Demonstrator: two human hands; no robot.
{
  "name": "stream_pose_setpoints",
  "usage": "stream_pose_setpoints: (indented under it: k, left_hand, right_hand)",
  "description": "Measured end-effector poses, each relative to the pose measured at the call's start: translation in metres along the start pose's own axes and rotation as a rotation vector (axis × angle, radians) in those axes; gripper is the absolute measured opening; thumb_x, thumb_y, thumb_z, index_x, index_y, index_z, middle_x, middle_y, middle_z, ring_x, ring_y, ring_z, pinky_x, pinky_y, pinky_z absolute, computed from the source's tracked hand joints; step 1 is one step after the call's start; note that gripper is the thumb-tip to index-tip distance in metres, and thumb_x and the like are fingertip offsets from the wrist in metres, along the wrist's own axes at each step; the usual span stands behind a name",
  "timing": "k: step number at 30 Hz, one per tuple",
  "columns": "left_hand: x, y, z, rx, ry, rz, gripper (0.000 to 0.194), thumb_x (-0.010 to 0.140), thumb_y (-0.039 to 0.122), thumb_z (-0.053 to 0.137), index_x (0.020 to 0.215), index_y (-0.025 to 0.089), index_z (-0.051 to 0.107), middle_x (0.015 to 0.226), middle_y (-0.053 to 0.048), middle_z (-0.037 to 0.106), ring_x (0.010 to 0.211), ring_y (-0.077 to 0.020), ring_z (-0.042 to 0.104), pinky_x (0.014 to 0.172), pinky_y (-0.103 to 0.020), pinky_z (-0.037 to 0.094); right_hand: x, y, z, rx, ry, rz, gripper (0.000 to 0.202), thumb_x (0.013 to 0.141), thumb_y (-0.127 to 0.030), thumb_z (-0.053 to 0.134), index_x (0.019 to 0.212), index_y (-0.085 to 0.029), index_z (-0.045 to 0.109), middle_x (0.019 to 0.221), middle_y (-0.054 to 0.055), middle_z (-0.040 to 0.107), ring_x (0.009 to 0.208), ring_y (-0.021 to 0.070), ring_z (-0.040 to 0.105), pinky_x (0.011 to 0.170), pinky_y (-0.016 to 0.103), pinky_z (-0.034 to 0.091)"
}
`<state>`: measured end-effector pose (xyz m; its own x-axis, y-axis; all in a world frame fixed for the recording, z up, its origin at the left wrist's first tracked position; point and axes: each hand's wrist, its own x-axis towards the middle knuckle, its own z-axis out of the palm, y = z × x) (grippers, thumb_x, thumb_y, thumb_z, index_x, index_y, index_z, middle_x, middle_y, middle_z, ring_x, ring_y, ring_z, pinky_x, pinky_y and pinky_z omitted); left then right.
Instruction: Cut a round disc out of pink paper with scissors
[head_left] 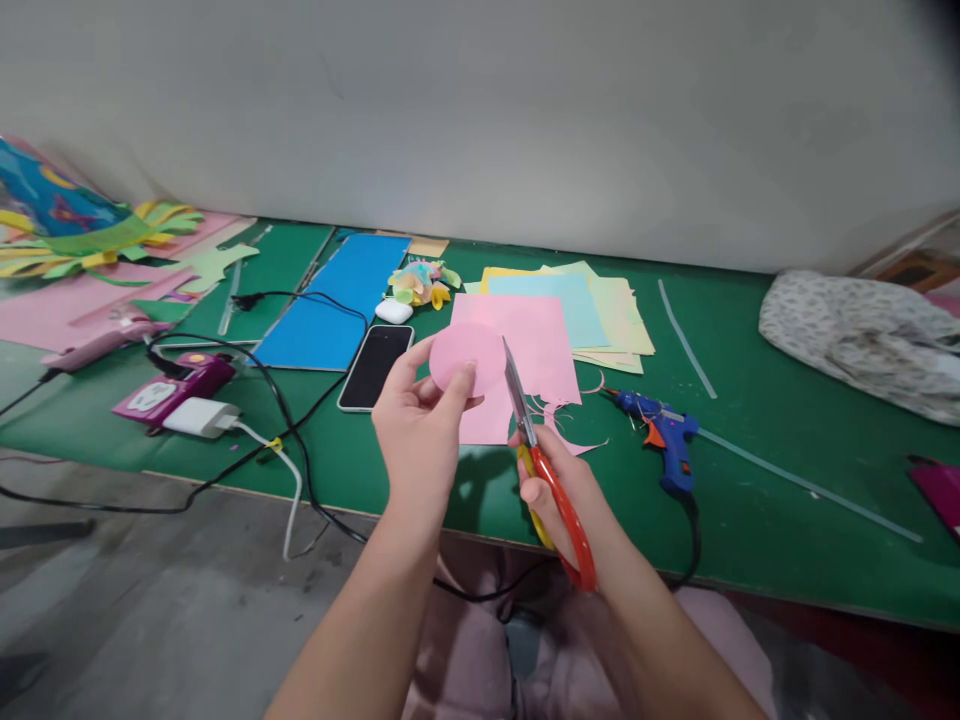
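Between the thumb and fingers of my left hand (pixel 424 420) is a round pink paper disc (pixel 466 350), held up above the table. My right hand (pixel 562 490) grips scissors (pixel 559 500) with one red and one yellow handle loop. Their blades point up and away, right at the disc's right edge; whether they touch it I cannot tell. Behind the disc lies a pink sheet of paper (pixel 536 345). Thin curled pink paper scraps (pixel 574 435) lie just right of the blades.
Right of the scraps rests a blue glue gun (pixel 660 425) with a long glue stick. A phone (pixel 377 367), paper flowers (pixel 424 283) and a blue board (pixel 334 305) lie left. A purple power strip (pixel 176 390) trails cords over the front edge. Stacked coloured sheets (pixel 619 310) sit behind.
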<state>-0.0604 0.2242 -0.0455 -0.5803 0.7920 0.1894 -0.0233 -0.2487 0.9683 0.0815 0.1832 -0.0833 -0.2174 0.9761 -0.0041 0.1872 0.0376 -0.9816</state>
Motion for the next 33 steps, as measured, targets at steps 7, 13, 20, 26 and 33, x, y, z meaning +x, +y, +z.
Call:
stream_pose_setpoints:
  k: [7,13,20,26,33]
  left_hand:
    - [0.0019,0.0,-0.0018,-0.036,-0.009,0.03,0.044,0.068,0.032,0.087,0.106,0.018,0.073,0.08,-0.001,0.078,0.07,-0.0145,0.076,0.057,-0.019,0.063]
    - [0.0028,-0.0011,-0.0024,0.022,-0.006,0.037,0.046,0.069,0.036,0.085,0.109,0.018,0.072,0.081,-0.001,0.078,0.071,-0.0159,0.076,0.06,-0.022,0.064]
    - [0.0046,-0.0012,-0.0042,0.033,-0.021,0.062,0.045,0.071,0.036,0.083,0.11,0.018,0.071,0.086,-0.003,0.078,0.074,-0.0163,0.076,0.061,-0.022,0.064]
    - [0.0058,-0.0004,-0.0046,0.039,-0.019,0.06,0.044,0.073,0.036,0.083,0.111,0.018,0.071,0.085,-0.003,0.078,0.072,-0.016,0.076,0.061,-0.022,0.064]
    - [0.0064,0.0004,-0.0047,0.029,0.0,0.049,0.044,0.07,0.036,0.085,0.108,0.018,0.072,0.078,-0.001,0.077,0.066,-0.0138,0.074,0.059,-0.021,0.063]
  right_hand:
    - [-0.0003,0.0007,-0.002,-0.017,-0.006,-0.014,0.076,0.071,-0.093,0.05,0.101,-0.023,0.055,0.062,-0.006,0.042,0.054,0.012,0.034,0.053,0.025,0.033]
    - [-0.0001,0.0003,0.0003,-0.041,0.011,0.008,0.064,0.075,-0.081,0.062,0.1,-0.023,0.056,0.061,-0.007,0.041,0.054,0.0116,0.031,0.055,0.026,0.034]
    - [-0.0011,-0.0027,-0.0004,-0.042,0.014,0.007,0.076,0.073,-0.091,0.051,0.101,-0.021,0.057,0.062,-0.006,0.04,0.055,0.0122,0.031,0.051,0.026,0.028]
    - [-0.0009,-0.0027,-0.0009,-0.037,0.004,0.011,0.083,0.068,-0.096,0.048,0.101,-0.021,0.057,0.064,-0.005,0.041,0.056,0.0121,0.031,0.051,0.026,0.027]
    - [-0.001,-0.0042,-0.0038,-0.054,-0.029,0.001,0.074,0.074,-0.091,0.049,0.102,-0.022,0.055,0.064,-0.005,0.041,0.057,0.0129,0.032,0.052,0.026,0.029]
